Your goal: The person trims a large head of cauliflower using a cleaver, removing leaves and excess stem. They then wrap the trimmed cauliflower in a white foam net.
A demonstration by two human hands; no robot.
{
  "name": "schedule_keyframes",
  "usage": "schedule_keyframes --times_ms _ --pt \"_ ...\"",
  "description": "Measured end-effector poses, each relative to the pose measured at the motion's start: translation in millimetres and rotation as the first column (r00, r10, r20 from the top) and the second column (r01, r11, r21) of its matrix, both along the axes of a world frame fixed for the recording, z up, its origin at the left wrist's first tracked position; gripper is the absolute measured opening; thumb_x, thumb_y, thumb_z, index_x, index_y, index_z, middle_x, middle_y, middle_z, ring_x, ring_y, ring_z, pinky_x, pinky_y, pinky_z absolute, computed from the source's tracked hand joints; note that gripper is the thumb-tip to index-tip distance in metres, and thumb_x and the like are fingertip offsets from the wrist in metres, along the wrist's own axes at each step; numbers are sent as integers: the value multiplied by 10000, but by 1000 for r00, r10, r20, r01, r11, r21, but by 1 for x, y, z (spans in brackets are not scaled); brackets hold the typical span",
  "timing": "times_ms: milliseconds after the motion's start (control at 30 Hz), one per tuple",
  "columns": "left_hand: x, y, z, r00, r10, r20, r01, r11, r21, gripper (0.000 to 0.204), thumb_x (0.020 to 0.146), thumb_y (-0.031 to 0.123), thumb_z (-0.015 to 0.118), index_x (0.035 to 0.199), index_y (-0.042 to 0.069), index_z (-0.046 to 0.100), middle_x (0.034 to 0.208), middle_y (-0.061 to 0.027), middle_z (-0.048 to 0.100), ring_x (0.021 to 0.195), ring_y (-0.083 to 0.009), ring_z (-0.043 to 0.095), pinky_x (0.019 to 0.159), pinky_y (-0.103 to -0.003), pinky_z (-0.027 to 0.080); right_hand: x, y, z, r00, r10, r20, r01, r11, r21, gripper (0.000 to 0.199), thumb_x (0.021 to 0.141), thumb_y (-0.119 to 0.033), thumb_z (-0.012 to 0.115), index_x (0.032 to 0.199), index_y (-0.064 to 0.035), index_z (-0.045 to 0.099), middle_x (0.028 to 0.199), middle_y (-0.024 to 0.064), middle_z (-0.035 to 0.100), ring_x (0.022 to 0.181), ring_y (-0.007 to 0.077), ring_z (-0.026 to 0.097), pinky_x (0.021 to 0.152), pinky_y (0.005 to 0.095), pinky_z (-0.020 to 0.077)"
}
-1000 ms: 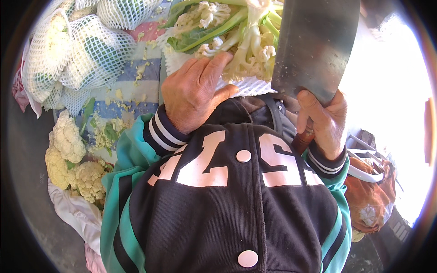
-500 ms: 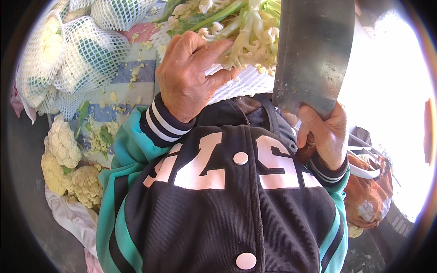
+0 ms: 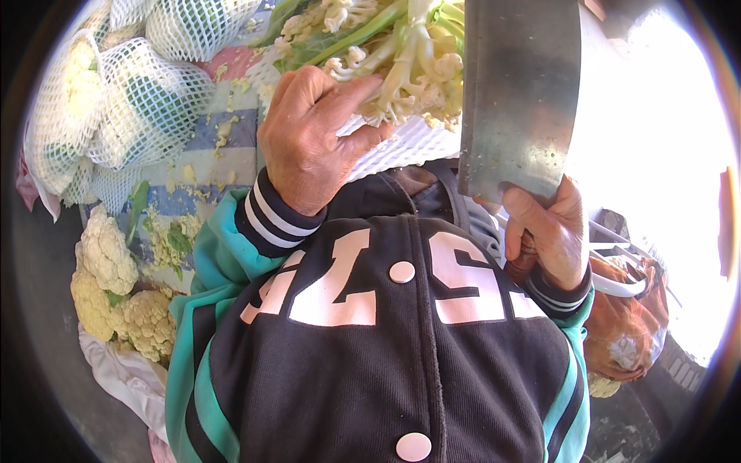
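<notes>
A cut cauliflower (image 3: 421, 73), its pale branching stalks and green leaf ribs showing, lies at the top middle on a white foam net (image 3: 409, 147). My left hand (image 3: 312, 139) is closed against its left side, index finger and thumb reaching over the edge florets; the other fingertips are partly hidden. In my right hand (image 3: 546, 231) is a cleaver (image 3: 521, 100), gripped by its brown handle with my thumb near the base of the blade. The broad grey blade points away from me, just right of the cauliflower, and its far end is out of view.
Several cauliflowers in white foam nets (image 3: 147, 100) sit at the upper left on a blue striped cloth (image 3: 224, 158) strewn with crumbs and leaf bits. Bare cauliflower heads (image 3: 108, 251) lie below them. An orange-brown bag (image 3: 629, 316) is at the right, beside white tubing (image 3: 617, 285).
The cleaver has shifted slightly left and shows a little more of its face. My left hand keeps its place at the cauliflower; the whole view has moved a little.
</notes>
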State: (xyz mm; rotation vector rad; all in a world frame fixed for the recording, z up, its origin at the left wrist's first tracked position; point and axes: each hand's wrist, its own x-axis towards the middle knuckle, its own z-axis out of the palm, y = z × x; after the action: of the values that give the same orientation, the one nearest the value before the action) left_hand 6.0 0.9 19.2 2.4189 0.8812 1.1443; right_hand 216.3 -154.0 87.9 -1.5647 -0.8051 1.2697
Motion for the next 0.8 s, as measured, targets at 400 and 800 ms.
schedule_keyframes --times_ms 400,800 --pt "0 -1 0 1000 0 -18 0 1000 31 464 557 143 860 1001 77 743 757 -20 520 732 -207 516 660 -328 479 4 7 -8 987 27 -157 -21 999 42 171 939 -94 613 993 67 635 752 132 702 374 103 539 348 207 392" --pt "1 -2 0 999 0 -37 2 999 47 476 539 153 865 986 57 734 758 -28 520 727 -224 508 664 -339 479 2 14 -15 988 33 -153 -32 999 13 158 928 -91 624 943 64 651 695 100 680 376 94 538 342 192 386"
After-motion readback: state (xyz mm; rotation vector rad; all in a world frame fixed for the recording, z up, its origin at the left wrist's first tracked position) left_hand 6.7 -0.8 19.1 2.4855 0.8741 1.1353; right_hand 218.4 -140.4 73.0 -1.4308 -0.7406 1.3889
